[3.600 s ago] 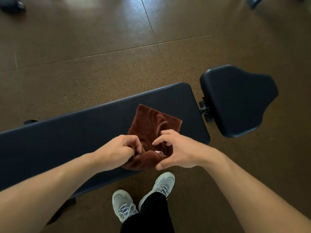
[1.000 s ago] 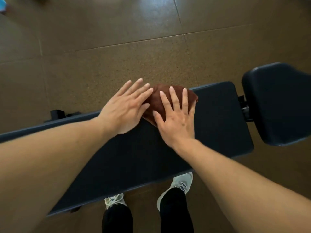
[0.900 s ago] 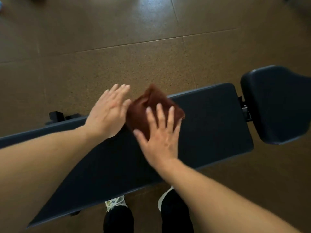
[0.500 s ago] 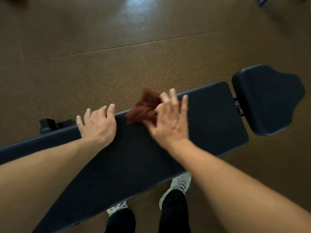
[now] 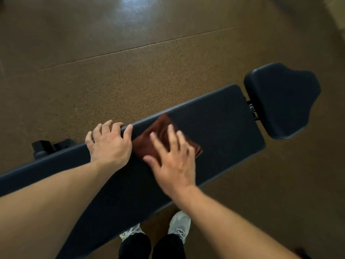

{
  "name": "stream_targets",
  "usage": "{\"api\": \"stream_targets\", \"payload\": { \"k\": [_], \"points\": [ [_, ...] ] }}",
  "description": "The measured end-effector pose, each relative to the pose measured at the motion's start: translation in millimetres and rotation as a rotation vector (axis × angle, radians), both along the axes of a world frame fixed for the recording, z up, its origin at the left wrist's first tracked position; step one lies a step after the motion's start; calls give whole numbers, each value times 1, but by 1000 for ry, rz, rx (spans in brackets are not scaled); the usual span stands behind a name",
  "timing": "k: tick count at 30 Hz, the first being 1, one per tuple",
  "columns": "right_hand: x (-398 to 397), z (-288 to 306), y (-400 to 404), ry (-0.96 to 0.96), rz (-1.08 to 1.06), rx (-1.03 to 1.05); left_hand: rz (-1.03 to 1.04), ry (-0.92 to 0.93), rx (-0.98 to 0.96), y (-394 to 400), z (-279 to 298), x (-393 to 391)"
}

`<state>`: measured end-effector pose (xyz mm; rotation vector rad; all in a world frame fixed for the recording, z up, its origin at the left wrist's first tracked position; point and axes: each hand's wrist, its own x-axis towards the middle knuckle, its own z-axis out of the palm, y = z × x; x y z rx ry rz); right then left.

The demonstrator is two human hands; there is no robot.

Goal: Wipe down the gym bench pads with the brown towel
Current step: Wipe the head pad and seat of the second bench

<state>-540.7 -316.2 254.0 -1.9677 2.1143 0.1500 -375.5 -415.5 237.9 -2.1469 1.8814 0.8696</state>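
The right hand (image 5: 173,163) lies flat with fingers straight and spread, pressing the brown towel (image 5: 158,136) down onto the long back pad (image 5: 220,128) of the gym bench. The towel is bunched under the fingers and palm, showing ahead of the fingertips and to either side of them, and it sits toward the pad's far edge. The hand is blurred, so it is probably mid-stroke.

The left hand (image 5: 110,142) holds no cloth. It rests on the same pad just to the left of the towel, fingers curled over the far edge, apparently bracing the body or steadying the bench. Its thumb side is touching or almost touching the towel; the blur makes that hard to settle.

As for progress, the wiping is under way but looks far from finished. No wet streak or change of sheen marks which parts are done, so the cleaned area cannot be read from the surface. Judging by where the towel sits, only a middle stretch of the long pad is being covered. The length running off behind the left forearm, and the strip to the right of the right hand, probably remain. The separate seat pad (image 5: 281,100), well to the right of both hands across a gap with a metal bracket (image 5: 252,109), has no towel on it, so of the 2 pads it appears to be untouched.
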Motion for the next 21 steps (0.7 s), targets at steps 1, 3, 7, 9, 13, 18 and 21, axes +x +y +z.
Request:
{"api": "stream_targets", "payload": {
  "k": [1,3,7,9,13,18,21],
  "points": [
    [7,-4,18,-9,79,-4,-3,-3,-12,1,0,0],
    [1,-11,30,-10,184,36,-11,-12,-28,1,-1,-2],
    [-62,-15,-23,36,181,29,-41,-69,-13,1,-2,-2],
    [-105,-12,-57,71,-80,53,-61,-99,-18,4,-1,-4],
    [-132,-11,-75,-5,-427,6,-55,-111,-6,2,0,-6],
    [-50,-19,22,-94,-18,-81,-37,-120,32,0,0,-4],
    [-59,-22,64,-154,390,-48,-40,-141,41,0,3,-7]
  ]
}}
